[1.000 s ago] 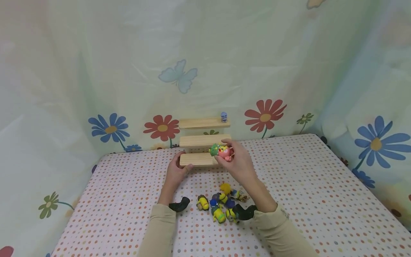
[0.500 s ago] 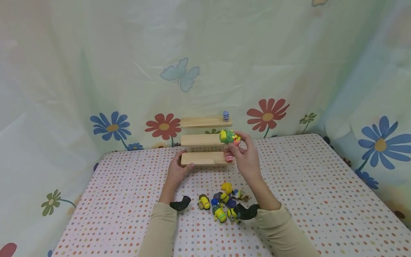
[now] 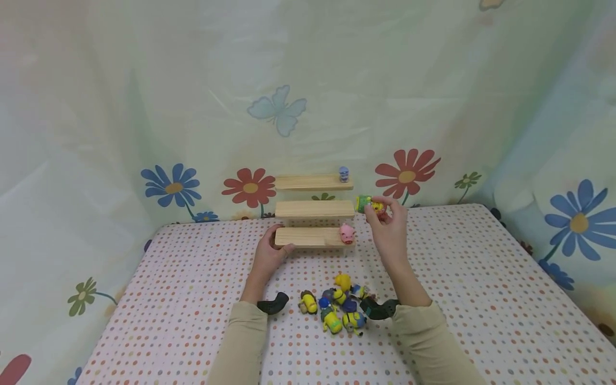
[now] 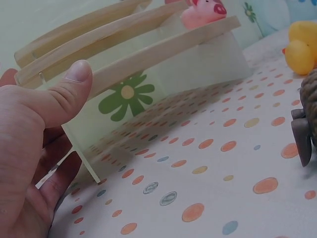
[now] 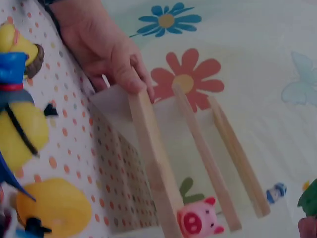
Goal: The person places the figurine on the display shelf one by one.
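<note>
- Green toy (image 3: pixel 364 203): up in the right hand (image 3: pixel 389 227), just to the right of the middle board's end in the head view. Thumb and fingers pinch it, closed down narrow, and a yellow-and-red bit shows between them (one toy or two, I cannot tell).
- Shelf (image 3: pixel 308 237): three pale wooden boards, rising in steps toward the back, on whitish side panels.
- Left hand (image 3: pixel 267 256): grips the left end of the lowest board, thumb along its front edge and the other fingers by the side panel.
- Pink pig (image 3: pixel 347 233): upright on the right end of that lowest board, its snout facing forward.
- Small blue figure (image 3: pixel 344 174): stands at the right end of the top board.
- Yellow duck (image 3: pixel 343 281): at the back of a loose cluster of toys, between the shelf and the person.
- Yellow figures (image 3: pixel 331 321): several, in yellow and blue, lying in front of the duck; one lies a little apart on the left.
- Table (image 3: pixel 183 299): covered in a white cloth with coloured dots.
- Curtain (image 3: pixel 192 123): behind the table, printed with big flowers and a pale blue butterfly (image 3: pixel 277 110).
</note>
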The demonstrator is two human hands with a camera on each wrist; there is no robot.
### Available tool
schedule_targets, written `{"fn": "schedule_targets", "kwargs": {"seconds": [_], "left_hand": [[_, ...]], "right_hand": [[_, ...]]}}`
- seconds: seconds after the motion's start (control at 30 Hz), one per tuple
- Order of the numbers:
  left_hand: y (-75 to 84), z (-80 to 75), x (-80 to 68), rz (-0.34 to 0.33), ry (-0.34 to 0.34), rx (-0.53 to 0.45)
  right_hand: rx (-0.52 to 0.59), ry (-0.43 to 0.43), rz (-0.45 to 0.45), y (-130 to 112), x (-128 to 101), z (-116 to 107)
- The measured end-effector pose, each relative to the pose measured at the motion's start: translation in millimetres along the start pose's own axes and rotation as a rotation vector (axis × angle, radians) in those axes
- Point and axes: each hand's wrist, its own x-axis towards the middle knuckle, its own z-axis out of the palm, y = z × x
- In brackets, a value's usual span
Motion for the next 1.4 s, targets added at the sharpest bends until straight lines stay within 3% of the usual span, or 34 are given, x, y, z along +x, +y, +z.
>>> {"fn": "schedule_targets", "kwargs": {"seconds": [0.2, 0.33, 0.47, 0.6, 0.77, 0.93, 1.13, 1.4], "left_hand": [[2.1, -2.0, -1.7, -0.03, 0.011, 0.001], [13.4, -3.1, -5.1, -0.052, -0.012, -0.014], [26.7, -2.9, -8.8, -0.066, -0.033, -0.012], [27.2, -2.3, -8.1, -0.068, -0.023, -0.009], [10.6, -0.7, -2.9, -0.054, -0.007, -0.015], [0.8, 1.2, 1.6, -0.01, -0.03, -0.031], [-0.6, 1.4, 3.8, 0.008, -0.033, -0.021], [37.0, -2.2, -12.3, -0.033, -0.078, -0.018]], "right_hand": [[-0.2, -0.023, -0.026, 10, 15, -5], [-0.311, -0.06, -0.039, 12, 23, -3], [-0.464, -0.076, -0.11, 12, 27, 1], [-0.558, -0.078, -0.232, 16, 30, 4], [-0.573, -0.068, -0.35, 27, 30, 8], [-0.55, -0.051, -0.313, 33, 30, 12], [-0.501, -0.102, -0.274, 38, 30, 19], [-0.487, -0.096, -0.283, 41, 29, 22]]}}
